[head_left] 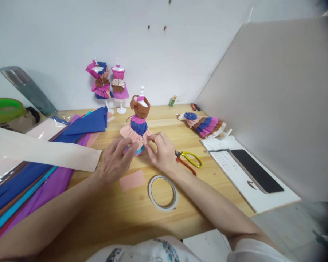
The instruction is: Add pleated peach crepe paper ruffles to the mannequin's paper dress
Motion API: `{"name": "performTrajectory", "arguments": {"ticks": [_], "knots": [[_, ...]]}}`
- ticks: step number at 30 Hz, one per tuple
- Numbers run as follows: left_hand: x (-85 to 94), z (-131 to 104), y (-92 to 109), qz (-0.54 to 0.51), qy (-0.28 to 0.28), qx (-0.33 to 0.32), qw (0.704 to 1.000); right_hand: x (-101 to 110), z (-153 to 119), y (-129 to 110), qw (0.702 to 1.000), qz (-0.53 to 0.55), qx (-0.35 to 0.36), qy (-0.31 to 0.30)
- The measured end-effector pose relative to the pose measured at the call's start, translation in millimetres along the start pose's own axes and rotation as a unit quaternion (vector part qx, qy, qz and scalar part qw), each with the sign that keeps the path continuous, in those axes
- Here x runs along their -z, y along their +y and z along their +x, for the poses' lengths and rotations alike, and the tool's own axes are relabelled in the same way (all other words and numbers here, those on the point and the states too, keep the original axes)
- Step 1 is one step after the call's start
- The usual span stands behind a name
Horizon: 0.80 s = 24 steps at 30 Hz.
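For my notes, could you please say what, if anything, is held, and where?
The right hand apparently pinches the peach ruffle by its right edge; left hand unclear.

- Mannequin (142,90): small, white, upright; stands just left of frame center; magenta band at neck.
- Top (140,108): brown, folded around the chest.
- Waistband (138,119): magenta, wrapped flat.
- Skirt (139,127): gathered blue upper section; flared, pleated peach tier below; turquoise and purple visible at lower edge.
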<state>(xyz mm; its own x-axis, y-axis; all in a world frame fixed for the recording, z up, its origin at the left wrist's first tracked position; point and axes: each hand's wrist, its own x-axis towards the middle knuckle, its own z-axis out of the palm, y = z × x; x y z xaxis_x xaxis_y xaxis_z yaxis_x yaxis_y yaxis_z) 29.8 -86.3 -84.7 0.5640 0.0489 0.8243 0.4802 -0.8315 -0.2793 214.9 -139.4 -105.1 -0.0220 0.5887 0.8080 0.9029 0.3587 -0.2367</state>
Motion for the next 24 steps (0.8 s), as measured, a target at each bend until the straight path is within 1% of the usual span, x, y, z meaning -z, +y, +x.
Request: {"name": "performTrajectory", "arguments": {"ticks": [3,6,8,10,13,15,16,18,19,22,24], "knots": [[-11.7,4.0,-3.3,0.004,0.025,-0.032,0.999,1.6,2.1,-1.6,1.000,0.022,-0.011,-0.005],[-19.4,6.0,-7.4,-0.012,0.026,-0.050,0.998,3.3,4.4,-4.0,0.997,0.063,-0.034,-0.012],[-22.1,6.5,-9.6,-0.026,0.030,-0.053,0.998,4.8,6.0,-6.3,0.992,0.108,-0.066,-0.010],[-23.5,6.6,-10.5,-0.053,0.038,-0.037,0.997,6.2,7.6,-8.9,0.980,0.162,-0.117,-0.004],[-24.7,6.1,-9.6,-0.116,0.048,0.021,0.992,7.3,9.8,-12.6,0.947,0.245,-0.208,0.002],[-25.5,5.2,-8.6,-0.142,0.057,0.050,0.987,7.0,10.4,-14.0,0.926,0.286,-0.246,0.006],[-25.9,4.7,-8.1,-0.150,0.059,0.056,0.985,6.6,10.4,-14.2,0.920,0.299,-0.253,0.008],[-26.4,4.0,-7.4,-0.164,0.058,0.072,0.982,5.8,9.7,-13.8,0.922,0.299,-0.245,0.017],[-26.4,4.0,-7.0,-0.171,0.058,0.083,0.980,5.2,9.4,-13.1,0.931,0.285,-0.227,0.020],[-25.8,5.8,-5.7,-0.186,0.062,0.114,0.974,2.1,9.5,-10.1,0.971,0.199,-0.129,0.022],[-25.1,7.7,-4.7,-0.190,0.065,0.112,0.973,-0.9,11.4,-8.5,0.987,0.140,-0.073,0.014]]}}
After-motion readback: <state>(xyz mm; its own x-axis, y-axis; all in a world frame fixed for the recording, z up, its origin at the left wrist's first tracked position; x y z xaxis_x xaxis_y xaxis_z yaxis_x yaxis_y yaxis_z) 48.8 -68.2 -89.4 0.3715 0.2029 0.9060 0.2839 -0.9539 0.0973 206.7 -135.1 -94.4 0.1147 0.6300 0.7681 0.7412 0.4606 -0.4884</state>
